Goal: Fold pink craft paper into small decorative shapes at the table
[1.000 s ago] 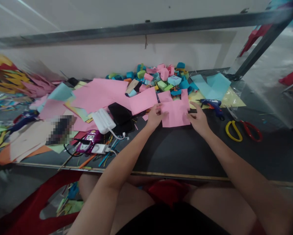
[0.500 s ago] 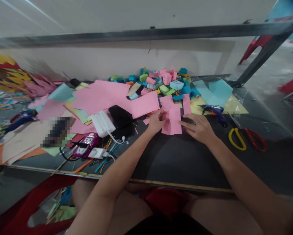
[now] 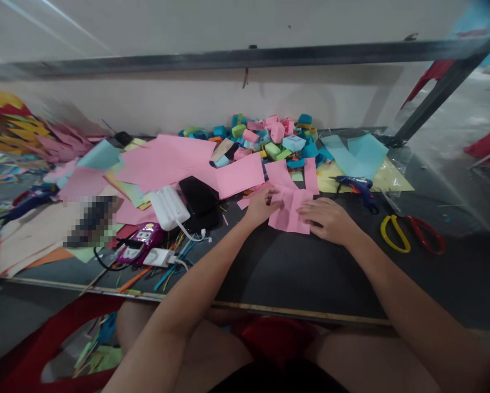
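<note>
Your left hand (image 3: 262,206) curls at the creased pink paper (image 3: 288,216), grip unclear; your right hand (image 3: 325,218) lies spread over it. Far flaps (image 3: 311,176) lie unfolded.

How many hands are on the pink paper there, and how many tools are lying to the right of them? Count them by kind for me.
Hands: 2, the left hand and the right hand, both on the creased pink paper
Glue guns: 1, blue
Scissors: 1 pair, with one yellow handle and one red
Total: 4
</note>
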{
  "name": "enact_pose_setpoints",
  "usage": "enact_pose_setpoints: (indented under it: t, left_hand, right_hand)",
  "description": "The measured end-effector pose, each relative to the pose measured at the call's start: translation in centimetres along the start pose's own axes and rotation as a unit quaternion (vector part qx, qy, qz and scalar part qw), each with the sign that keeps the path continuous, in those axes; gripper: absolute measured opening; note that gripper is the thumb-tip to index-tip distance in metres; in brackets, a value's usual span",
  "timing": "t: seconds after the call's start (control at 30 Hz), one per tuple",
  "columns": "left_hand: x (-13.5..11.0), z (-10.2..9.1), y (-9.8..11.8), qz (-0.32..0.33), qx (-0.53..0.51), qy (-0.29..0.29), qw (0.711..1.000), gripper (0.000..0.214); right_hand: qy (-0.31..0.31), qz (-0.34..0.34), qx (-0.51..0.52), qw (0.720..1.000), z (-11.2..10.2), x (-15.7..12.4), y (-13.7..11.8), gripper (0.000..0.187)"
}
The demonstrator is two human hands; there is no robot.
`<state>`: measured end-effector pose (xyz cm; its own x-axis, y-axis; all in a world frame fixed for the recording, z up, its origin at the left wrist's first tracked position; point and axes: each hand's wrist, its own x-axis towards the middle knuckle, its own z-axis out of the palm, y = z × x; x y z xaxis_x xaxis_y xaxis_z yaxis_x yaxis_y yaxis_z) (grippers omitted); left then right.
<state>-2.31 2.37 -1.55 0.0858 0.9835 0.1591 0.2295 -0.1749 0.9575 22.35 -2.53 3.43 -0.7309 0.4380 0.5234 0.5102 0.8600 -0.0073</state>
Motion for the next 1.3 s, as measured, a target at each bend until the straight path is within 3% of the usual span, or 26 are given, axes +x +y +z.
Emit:
enact_pose_setpoints:
  t: [0.13, 0.27, 0.5, 0.73, 0.83, 0.97, 1.1, 1.2, 1.3]
  left_hand:
    - [0.1, -0.2, -0.3, 0.009, 0.019, -0.009, 1.0, 0.031]
    - [0.0, -0.5, -0.2, 0.036, 0.092, -0.015, 0.995, 0.032]
    - [-0.2, -1.2, 0.7, 0.19, 0.261, -0.045, 0.945, 0.033]
    - [-1.2, -1.5, 2.4, 0.276, 0.361, -0.062, 0.889, 0.023]
    - [-1.4, -1.3, 3.0, 0.289, 0.366, -0.134, 0.874, 0.011]
    - [-1.5, -1.2, 3.2, 0.27, 0.371, -0.23, 0.858, 0.026]
    - [-1.3, -1.3, 3.2, 0.234, 0.372, -0.256, 0.861, 0.048]
    - [-1.0, -1.4, 2.9, 0.234, 0.337, -0.265, 0.873, 0.046]
    - [-0.8, -1.3, 2.6, 0.242, 0.309, -0.264, 0.881, 0.045]
  right_hand:
    - [-0.088, 0.05, 0.063, 0.993, -0.1, -0.2, 0.5, 0.031]
    - [-0.138, 0.074, 0.124, 0.98, 0.0, -0.3, 1.1, 0.033]
    - [-0.17, 0.129, 0.224, 0.951, 0.2, -0.7, 2.2, 0.02]
    - [-0.146, 0.162, 0.239, 0.946, 0.4, -0.5, 1.8, 0.019]
    - [-0.121, 0.175, 0.243, 0.946, 0.3, -0.3, 1.5, 0.018]
    - [-0.121, 0.197, 0.252, 0.94, 0.4, 0.0, 0.8, 0.02]
    - [-0.105, 0.282, 0.232, 0.925, 1.2, 0.2, 0.3, 0.016]
    - [-0.068, 0.356, 0.221, 0.905, 2.0, 0.2, 0.2, 0.025]
    - [-0.051, 0.382, 0.223, 0.896, 2.3, 0.2, 0.1, 0.026]
